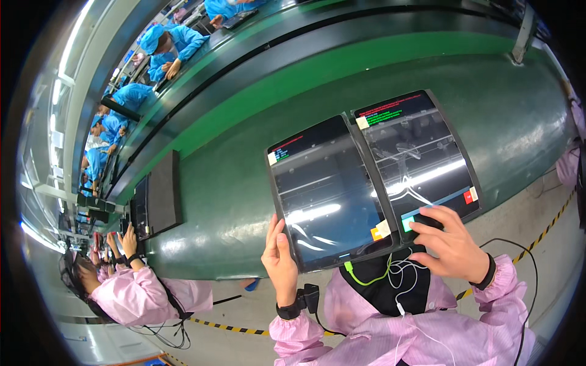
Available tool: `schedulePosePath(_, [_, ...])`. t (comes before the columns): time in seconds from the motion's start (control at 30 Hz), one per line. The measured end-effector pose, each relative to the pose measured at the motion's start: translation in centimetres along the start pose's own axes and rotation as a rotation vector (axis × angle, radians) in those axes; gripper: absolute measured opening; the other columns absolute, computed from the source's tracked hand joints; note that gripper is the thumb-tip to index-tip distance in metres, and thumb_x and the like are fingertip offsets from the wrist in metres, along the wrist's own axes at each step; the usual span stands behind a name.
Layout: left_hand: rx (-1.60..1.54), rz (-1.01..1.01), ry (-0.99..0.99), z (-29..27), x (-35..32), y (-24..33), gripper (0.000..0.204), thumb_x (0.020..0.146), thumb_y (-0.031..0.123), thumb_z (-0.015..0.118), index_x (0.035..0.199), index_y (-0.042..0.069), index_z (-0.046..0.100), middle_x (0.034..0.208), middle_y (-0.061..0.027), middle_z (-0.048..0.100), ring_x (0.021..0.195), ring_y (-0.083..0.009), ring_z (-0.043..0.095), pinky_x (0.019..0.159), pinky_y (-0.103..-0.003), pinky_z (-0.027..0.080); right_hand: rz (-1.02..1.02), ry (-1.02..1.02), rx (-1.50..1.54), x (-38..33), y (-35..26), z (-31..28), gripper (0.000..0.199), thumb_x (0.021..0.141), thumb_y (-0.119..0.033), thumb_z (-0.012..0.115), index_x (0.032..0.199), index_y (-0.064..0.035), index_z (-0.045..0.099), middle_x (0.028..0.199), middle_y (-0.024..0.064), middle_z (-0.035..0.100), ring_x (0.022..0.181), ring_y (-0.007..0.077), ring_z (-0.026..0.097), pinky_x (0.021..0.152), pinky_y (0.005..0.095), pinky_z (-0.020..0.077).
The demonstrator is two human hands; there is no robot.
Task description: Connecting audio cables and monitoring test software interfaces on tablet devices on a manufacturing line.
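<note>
Two dark tablets lie side by side at the bench's near edge, their screens lit. At the left tablet (329, 189), my left hand (281, 262) grips the lower left edge, thumb along the side. A green-ended cable (360, 280) meets its near edge. Over the lower part of the right tablet (406, 149) is my right hand (450, 247), fingers spread, holding nothing. One fingertip is at a small green patch (408, 224) on the screen; whether it presses is hard to tell. White cords (400, 271) hang below the tablets.
The green bench (226, 183) curves across the view. To the left, a dark foam-like block (163, 192) sits near a co-worker in a pink sleeve (137, 293). People in blue (174, 49) work beyond a rail. A black cable (531, 262) loops past my right arm.
</note>
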State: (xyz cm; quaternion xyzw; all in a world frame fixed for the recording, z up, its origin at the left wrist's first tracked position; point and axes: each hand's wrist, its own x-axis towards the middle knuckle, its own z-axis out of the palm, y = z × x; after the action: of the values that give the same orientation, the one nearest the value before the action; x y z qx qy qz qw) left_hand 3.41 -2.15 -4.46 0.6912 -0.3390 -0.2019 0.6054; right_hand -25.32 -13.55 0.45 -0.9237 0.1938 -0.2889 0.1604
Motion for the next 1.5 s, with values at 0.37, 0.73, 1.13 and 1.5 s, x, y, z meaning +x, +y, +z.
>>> schedulePosePath(0.37, [-0.065, -0.023, 0.036, -0.3, -0.2, -0.5, 0.034, 0.093, 0.019, 0.048, 0.111, -0.008, 0.056, 0.129, -0.0153, 0.048, 0.117, -0.0215, 0.046, 0.099, -0.031, 0.033, 0.26, 0.019, -0.15, 1.9, 1.6, -2.7, 0.041, 0.074, -0.016, 0.068, 0.107, 0.0022, 0.052, 0.111, 0.0163, 0.055, 0.112, 0.0355, 0.045, 0.099, 0.0473, 0.0311])
schedulePosePath(0.73, [0.012, -0.017, 0.013, -0.3, -0.2, -0.6, 0.034, 0.095, 0.018, 0.045, 0.114, -0.009, 0.054, 0.128, -0.013, 0.049, 0.111, -0.0159, 0.048, 0.095, -0.027, 0.036, 0.21, -0.108, -0.12, 3.7, 1.4, -1.5, 0.031, 0.076, -0.023, 0.068, 0.09, 0.0026, 0.055, 0.114, 0.0191, 0.053, 0.117, 0.0353, 0.042, 0.103, 0.0502, 0.027])
schedulePosePath(1.13, [-0.025, -0.011, 0.027, -0.5, 0.0, -0.3, 0.033, 0.094, 0.017, 0.046, 0.113, -0.008, 0.055, 0.128, -0.0134, 0.049, 0.112, -0.0174, 0.048, 0.096, -0.028, 0.036, 0.23, -0.114, -0.153, 4.1, 1.6, -1.1, 0.033, 0.077, -0.026, 0.066, 0.084, 0.0037, 0.054, 0.117, 0.0238, 0.051, 0.118, 0.0388, 0.04, 0.103, 0.049, 0.0268])
schedulePosePath(1.5, [-0.109, -0.104, 0.042, -0.6, -0.2, 0.0, 0.029, 0.092, 0.015, 0.049, 0.108, -0.007, 0.058, 0.129, -0.0149, 0.048, 0.119, -0.0213, 0.045, 0.1, -0.031, 0.032, 0.363, 0.291, -0.009, 1.6, 2.2, -2.1, 0.015, 0.072, -0.003, 0.067, 0.076, -0.0007, 0.053, 0.095, 0.0149, 0.062, 0.096, 0.0323, 0.055, 0.086, 0.0409, 0.0417])
